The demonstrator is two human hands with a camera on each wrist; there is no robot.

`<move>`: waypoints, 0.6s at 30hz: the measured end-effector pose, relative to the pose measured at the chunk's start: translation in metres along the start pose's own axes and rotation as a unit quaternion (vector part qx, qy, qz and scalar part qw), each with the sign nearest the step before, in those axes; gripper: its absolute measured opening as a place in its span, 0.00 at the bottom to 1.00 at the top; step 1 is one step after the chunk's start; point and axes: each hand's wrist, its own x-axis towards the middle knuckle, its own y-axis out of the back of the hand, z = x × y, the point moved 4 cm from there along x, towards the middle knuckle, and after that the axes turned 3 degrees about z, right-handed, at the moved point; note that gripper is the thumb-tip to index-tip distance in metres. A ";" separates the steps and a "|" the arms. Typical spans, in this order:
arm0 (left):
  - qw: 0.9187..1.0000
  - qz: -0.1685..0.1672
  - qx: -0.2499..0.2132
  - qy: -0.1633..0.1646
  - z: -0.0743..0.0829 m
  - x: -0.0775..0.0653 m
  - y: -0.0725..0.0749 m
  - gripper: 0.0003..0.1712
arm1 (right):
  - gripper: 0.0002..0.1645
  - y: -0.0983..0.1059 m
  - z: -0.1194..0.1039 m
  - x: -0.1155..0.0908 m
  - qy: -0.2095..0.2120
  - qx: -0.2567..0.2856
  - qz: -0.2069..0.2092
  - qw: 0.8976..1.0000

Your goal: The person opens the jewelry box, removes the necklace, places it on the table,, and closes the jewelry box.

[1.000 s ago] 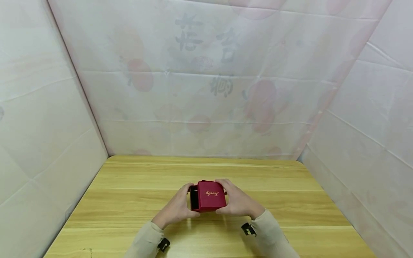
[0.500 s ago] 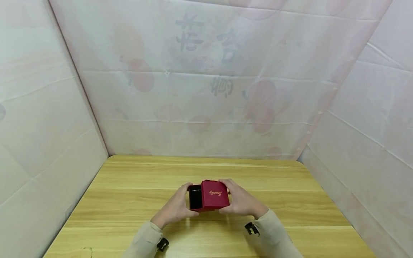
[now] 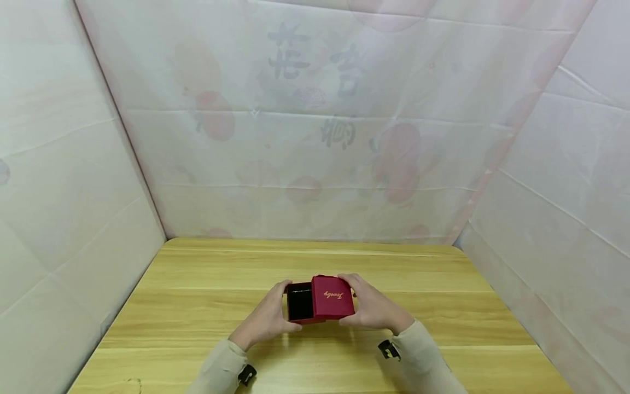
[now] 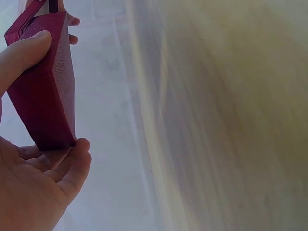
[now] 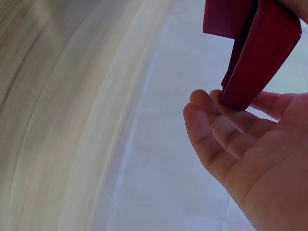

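Observation:
A dark red jewelry box is held in the air over the table between both hands. My left hand point(image 3: 267, 316) grips the box base point(image 4: 41, 106) by its near and far sides, thumb on one side and fingers on the other. Black lining point(image 3: 299, 302) shows in the base's uncovered left part. My right hand point(image 3: 370, 307) grips the red lid point(image 3: 333, 297), marked "Jewelry" in gold lettering. The lid sits shifted to the right and still overlaps the base's right part. In the right wrist view the lid point(image 5: 267, 48) stands slightly apart from the base point(image 5: 222, 19) along one edge.
The wooden table point(image 3: 221, 268) lies under both hands. Pale fabric walls point(image 3: 305, 164) with faded red patches and characters enclose it at the back and both sides. Both sleeves point(image 3: 425, 358) carry a black wrist fitting point(image 3: 247, 375).
My right hand has moved right, drawing the lid along the base. More of the black interior shows now. My left hand and the base have shifted slightly left.

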 end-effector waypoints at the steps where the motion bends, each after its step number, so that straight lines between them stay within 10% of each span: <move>1: 1.000 0.000 -0.001 0.001 0.000 0.000 0.000 0.57 | 0.57 0.000 0.001 0.000 -0.001 0.000 0.001 1.000; 18: 1.000 -0.002 0.016 0.017 -0.001 -0.002 0.000 0.58 | 0.56 0.005 0.012 -0.009 -0.004 -0.003 0.008 1.000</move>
